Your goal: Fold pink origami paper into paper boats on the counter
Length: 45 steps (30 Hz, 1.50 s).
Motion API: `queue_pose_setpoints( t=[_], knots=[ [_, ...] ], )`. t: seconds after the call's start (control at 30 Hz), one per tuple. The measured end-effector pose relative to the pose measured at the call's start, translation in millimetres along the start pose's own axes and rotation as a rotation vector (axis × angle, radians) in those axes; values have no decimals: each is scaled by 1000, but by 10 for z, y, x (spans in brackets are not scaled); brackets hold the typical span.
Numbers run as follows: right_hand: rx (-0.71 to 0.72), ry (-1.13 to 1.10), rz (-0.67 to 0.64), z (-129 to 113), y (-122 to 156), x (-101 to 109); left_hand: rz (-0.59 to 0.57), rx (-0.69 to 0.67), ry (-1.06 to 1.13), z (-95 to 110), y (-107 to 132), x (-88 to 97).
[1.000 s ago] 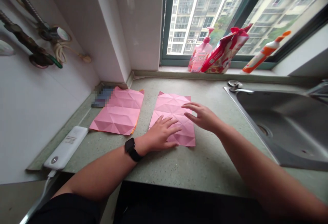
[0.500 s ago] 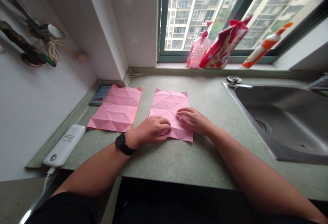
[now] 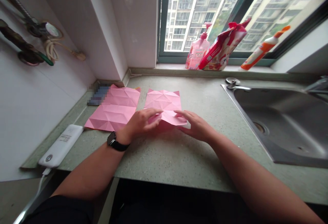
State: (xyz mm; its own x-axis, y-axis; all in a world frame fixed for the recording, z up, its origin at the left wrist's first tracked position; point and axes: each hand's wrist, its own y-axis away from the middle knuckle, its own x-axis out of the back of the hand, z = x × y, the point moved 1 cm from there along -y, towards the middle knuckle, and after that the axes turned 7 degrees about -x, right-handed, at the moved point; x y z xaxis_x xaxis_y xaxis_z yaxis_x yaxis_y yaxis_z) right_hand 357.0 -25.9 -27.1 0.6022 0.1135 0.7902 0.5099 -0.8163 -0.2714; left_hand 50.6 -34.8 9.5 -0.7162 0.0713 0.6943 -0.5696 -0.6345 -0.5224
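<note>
A creased pink sheet of paper (image 3: pixel 163 97) is between my hands on the counter, its near part lifted and bent up along a fold. My left hand (image 3: pixel 140 123) holds the sheet's left side, fingers on top and thumb below. At the right side, my right hand (image 3: pixel 196 125) has its fingers over the paper and its thumb under the near edge. The paper's near left corner is partly hidden behind my left fingers. Just left of that hand lies another creased pink sheet (image 3: pixel 114 109), with a trace of orange paper at its edge.
A white power bank (image 3: pixel 61 145) with a cable lies at the counter's left edge, and a blurred-out dark device (image 3: pixel 98 95) is behind it. The steel sink (image 3: pixel 289 121) is at right. A pink pump bottle (image 3: pixel 197 51), red pouch (image 3: pixel 222 48) and orange-white bottle (image 3: pixel 263 51) stand on the windowsill.
Before, both hands rested on the flat sheet. Now its near edge is raised and bent away from me, with the fingers of both hands around it. The sheet has shifted slightly left.
</note>
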Motion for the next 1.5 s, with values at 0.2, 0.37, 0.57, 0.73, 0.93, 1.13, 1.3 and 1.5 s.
queue_pose_setpoints(
  t=[0.2, 0.37, 0.57, 0.73, 0.93, 1.13, 1.3, 1.5],
  knots=[
    [-125, -80, 275, 144, -63, 108, 8, -95, -45, -98, 14, 141],
    [-288, -220, 388, 276, -67, 233, 118, -20, -81, -212, 13, 144],
    [-203, -294, 288, 280, -63, 261, 319, 123, -39, -187, -27, 109],
    [-176, -395, 163, 232, -51, 259, 338, 283, 10, -150, -39, 128],
    [-253, -540, 149, 295, -51, 201, 332, 400, 41, -181, -30, 97],
    [-349, -376, 277, 411, -68, 117, 262, 426, -140, -247, -12, 84],
    [-204, -92, 524, 218, -56, 181, 266, 449, -265, -384, 33, 75],
    [2, 102, 304, 12, -64, 85, 324, 173, -476, -340, 44, 83]
  ],
)
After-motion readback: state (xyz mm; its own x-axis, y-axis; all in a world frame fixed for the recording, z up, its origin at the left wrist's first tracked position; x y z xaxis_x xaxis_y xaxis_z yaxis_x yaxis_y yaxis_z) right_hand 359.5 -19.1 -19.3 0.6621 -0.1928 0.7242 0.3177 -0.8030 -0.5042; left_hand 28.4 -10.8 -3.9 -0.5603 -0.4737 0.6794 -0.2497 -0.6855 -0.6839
